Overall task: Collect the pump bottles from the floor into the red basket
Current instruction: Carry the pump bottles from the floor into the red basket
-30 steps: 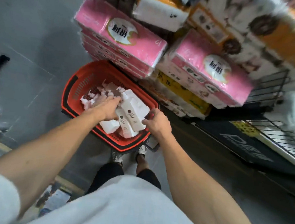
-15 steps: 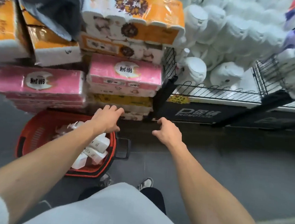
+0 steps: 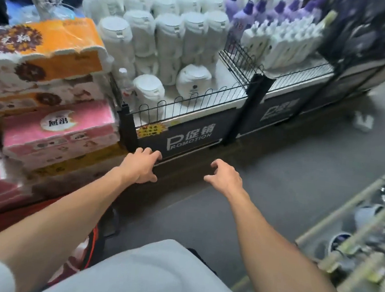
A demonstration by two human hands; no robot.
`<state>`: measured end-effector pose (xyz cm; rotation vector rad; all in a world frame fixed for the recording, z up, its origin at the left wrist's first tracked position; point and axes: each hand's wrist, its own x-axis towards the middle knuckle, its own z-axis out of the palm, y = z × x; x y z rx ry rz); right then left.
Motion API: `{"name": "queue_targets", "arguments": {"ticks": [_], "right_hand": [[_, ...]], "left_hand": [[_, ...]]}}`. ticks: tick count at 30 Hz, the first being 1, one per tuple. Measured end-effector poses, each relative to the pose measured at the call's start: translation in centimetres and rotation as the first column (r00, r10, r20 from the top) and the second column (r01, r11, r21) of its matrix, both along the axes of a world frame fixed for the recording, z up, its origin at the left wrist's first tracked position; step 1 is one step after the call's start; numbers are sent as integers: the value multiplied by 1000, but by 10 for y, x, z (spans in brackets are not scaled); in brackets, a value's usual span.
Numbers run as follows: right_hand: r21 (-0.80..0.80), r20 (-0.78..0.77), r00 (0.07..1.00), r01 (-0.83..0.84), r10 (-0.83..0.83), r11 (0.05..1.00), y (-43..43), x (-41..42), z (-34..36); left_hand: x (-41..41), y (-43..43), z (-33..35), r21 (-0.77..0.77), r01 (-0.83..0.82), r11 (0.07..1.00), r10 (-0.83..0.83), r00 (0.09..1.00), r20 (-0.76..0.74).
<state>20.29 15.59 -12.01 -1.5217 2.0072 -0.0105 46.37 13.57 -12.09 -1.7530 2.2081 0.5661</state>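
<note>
The red basket, in full view half a second ago, now shows only as a sliver of rim at lower left, under the left forearm, with its contents hidden. The view has swung right. One small white item lies on the floor at far right, too blurred to confirm as a pump bottle. Two hands, left hand and right hand, hover empty with fingers loosely curled before two black Promotion panels. Two pink tissue packs sit at left.
</note>
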Motion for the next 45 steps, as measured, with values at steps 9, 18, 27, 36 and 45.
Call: {"name": "queue_targets", "arguments": {"ticks": [9,18,27,36,45], "right_hand": [[-27,-1,946,325,-325,945,21,-135,0],[7,39,809,587,-586,810,18,-228,-12],[22,4,699,715,-715,699,-35,-293,-6],[19,-9,646,763,-763,646,-78,-351,3],[38,-9,623,782,-782,622,-121,-434,-9]], "left_hand": [[-161,-56,2,4,369,929,-369,929,14],[-291,-122,-12,-1,636,772,-634,770,73],[-398,-219,-12,-13,755,655,-752,654,79],[-470,-286,-12,14,775,631,-774,628,81],[-564,-321,-28,34,786,617,-786,617,-19]]}}
